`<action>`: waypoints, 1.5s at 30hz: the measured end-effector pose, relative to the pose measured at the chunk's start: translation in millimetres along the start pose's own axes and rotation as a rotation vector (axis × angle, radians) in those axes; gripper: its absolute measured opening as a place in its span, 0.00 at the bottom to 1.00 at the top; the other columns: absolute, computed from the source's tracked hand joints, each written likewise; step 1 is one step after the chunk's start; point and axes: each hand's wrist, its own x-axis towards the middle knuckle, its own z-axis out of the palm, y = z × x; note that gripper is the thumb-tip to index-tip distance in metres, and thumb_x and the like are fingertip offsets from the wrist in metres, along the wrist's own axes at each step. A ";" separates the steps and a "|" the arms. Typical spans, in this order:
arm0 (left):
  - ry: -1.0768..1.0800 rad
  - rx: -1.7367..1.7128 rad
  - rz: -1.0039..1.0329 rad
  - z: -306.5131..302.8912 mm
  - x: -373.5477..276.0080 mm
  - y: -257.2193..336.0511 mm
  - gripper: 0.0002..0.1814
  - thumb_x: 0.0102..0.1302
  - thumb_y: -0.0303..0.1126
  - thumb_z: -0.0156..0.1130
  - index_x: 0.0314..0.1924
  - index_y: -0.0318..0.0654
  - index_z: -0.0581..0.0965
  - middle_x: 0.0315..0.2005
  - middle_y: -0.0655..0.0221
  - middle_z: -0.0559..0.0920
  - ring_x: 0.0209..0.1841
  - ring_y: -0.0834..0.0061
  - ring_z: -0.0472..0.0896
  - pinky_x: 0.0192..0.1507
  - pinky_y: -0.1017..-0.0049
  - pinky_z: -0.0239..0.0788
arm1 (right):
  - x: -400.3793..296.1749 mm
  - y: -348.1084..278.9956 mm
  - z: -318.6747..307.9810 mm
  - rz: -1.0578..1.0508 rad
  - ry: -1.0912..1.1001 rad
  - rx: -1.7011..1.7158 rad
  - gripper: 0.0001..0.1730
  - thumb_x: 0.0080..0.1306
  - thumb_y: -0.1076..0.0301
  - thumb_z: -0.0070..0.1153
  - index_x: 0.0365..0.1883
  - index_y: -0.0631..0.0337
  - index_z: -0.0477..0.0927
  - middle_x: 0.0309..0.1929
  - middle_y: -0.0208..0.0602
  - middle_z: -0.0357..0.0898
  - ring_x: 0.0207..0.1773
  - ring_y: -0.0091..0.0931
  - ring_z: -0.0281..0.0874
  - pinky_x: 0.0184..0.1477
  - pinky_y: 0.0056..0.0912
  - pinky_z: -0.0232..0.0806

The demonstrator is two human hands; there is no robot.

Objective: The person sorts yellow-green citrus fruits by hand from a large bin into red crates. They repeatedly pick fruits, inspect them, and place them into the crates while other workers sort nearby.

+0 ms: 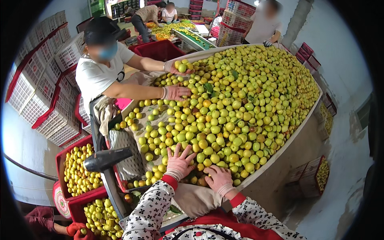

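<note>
A large heap of green-yellow jujube-like fruits (240,111) covers the cloth-lined table before me. My left hand (179,163), in a striped glove, lies palm down with spread fingers on the fruits near the table's close edge. To its right, my right hand (219,180), gloved the same way, rests with bent fingers on the heap's near edge; whether it grips a fruit cannot be told. A few darker, brownish fruits (201,181) lie between my hands. Beige cloth (195,199) hangs over the edge below them.
Across the table a co-worker (100,69) in striped gloves handles fruits. A black hair dryer or blower nozzle (108,159) juts out at left. Red crates (60,177) with fruits stand below it; a co-worker's red-gloved hand (79,231) is beside them. White crates (39,87) are stacked at left.
</note>
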 end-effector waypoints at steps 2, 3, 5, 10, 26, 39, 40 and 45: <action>0.026 -0.008 -0.001 4.7 15.3 -10.7 0.30 0.58 0.58 0.66 0.61 0.69 0.76 0.73 0.78 0.62 0.75 0.51 0.54 0.70 0.29 0.39 | -0.5 4.5 -3.1 -0.004 -0.008 0.020 0.16 0.62 0.49 0.56 0.48 0.36 0.82 0.50 0.19 0.78 0.51 0.29 0.78 0.54 0.47 0.63; 0.024 0.007 -0.019 4.7 21.0 -17.3 0.29 0.57 0.57 0.67 0.60 0.68 0.77 0.72 0.78 0.62 0.75 0.50 0.55 0.69 0.29 0.41 | -0.9 7.8 -2.4 0.003 -0.026 0.030 0.17 0.63 0.49 0.56 0.49 0.37 0.82 0.50 0.20 0.77 0.52 0.30 0.77 0.54 0.47 0.63; 0.155 -0.055 -0.145 -0.5 30.7 -43.6 0.28 0.55 0.53 0.70 0.57 0.64 0.78 0.71 0.74 0.64 0.72 0.43 0.58 0.68 0.34 0.50 | 1.7 8.4 -10.0 -0.006 -0.056 0.004 0.17 0.63 0.50 0.57 0.50 0.38 0.82 0.52 0.20 0.77 0.52 0.30 0.77 0.55 0.46 0.63; 0.188 0.005 -0.415 3.5 17.7 -111.6 0.27 0.57 0.48 0.69 0.58 0.59 0.78 0.67 0.67 0.69 0.70 0.40 0.57 0.70 0.44 0.53 | 49.4 37.3 -47.2 -0.053 0.032 -0.004 0.27 0.64 0.51 0.59 0.61 0.45 0.74 0.62 0.34 0.72 0.64 0.38 0.70 0.67 0.48 0.62; 0.150 -0.216 -0.354 -7.7 -38.1 -0.1 0.34 0.56 0.50 0.70 0.62 0.49 0.75 0.70 0.60 0.65 0.73 0.43 0.55 0.72 0.37 0.38 | 194.5 -64.1 73.5 -0.209 -0.039 0.211 0.36 0.67 0.45 0.55 0.73 0.35 0.64 0.77 0.33 0.56 0.78 0.48 0.46 0.77 0.50 0.45; 0.349 -0.372 -0.198 -0.9 -47.6 -8.7 0.18 0.60 0.40 0.67 0.49 0.45 0.81 0.55 0.60 0.79 0.59 0.56 0.75 0.66 0.52 0.61 | 236.7 45.9 26.4 -0.170 0.176 -0.255 0.25 0.70 0.50 0.47 0.61 0.46 0.77 0.69 0.32 0.67 0.75 0.34 0.54 0.73 0.65 0.43; 0.380 -0.344 -0.152 -9.9 -44.8 -5.8 0.14 0.60 0.38 0.67 0.46 0.44 0.82 0.51 0.63 0.81 0.57 0.58 0.78 0.62 0.56 0.66 | 230.1 42.6 36.0 -0.172 0.128 -0.308 0.25 0.70 0.50 0.46 0.63 0.46 0.75 0.69 0.30 0.66 0.75 0.32 0.54 0.73 0.69 0.41; 0.274 -0.480 -0.039 2.4 -55.4 -9.3 0.13 0.59 0.37 0.67 0.44 0.46 0.83 0.48 0.68 0.83 0.55 0.59 0.78 0.56 0.57 0.70 | 189.6 18.5 60.7 -0.245 0.099 -0.216 0.26 0.69 0.54 0.48 0.65 0.46 0.73 0.71 0.34 0.64 0.74 0.37 0.55 0.75 0.66 0.39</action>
